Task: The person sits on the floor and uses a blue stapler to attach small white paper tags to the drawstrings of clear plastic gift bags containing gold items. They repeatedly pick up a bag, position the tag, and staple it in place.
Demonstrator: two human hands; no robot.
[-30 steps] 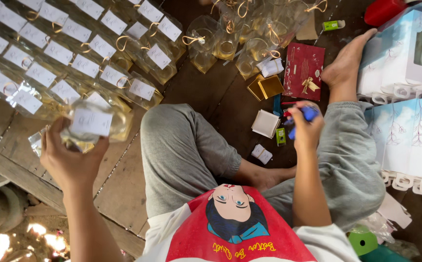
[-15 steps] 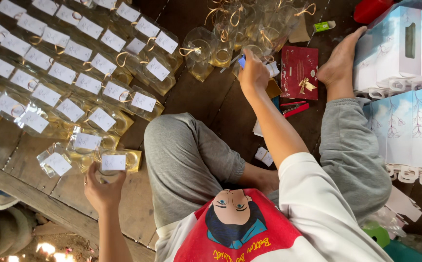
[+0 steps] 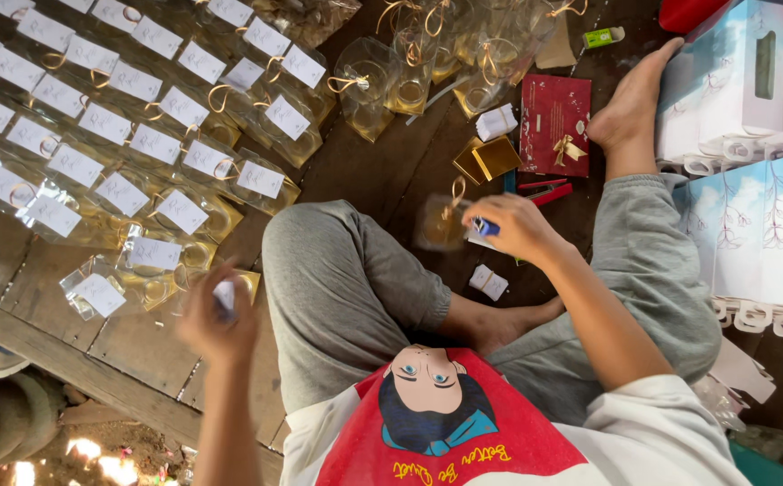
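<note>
The right hand (image 3: 517,229) grips a clear pouch (image 3: 441,223) with a gold ribbon loop, plus a blue pen, above the knees. The left hand (image 3: 220,319) pinches a small white label. Left, rows of labelled pouches (image 3: 121,171) lie finished; far, unlabelled pouches (image 3: 427,58) remain. Glossy film, rough wooden floor (image 3: 139,337), pale boxes (image 3: 751,180) at right.

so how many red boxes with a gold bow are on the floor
1. The red box with a gold bow lies flat on the wooden floor, just left of the bare foot and above the right hand. More could be hidden under the clear bags.
</note>
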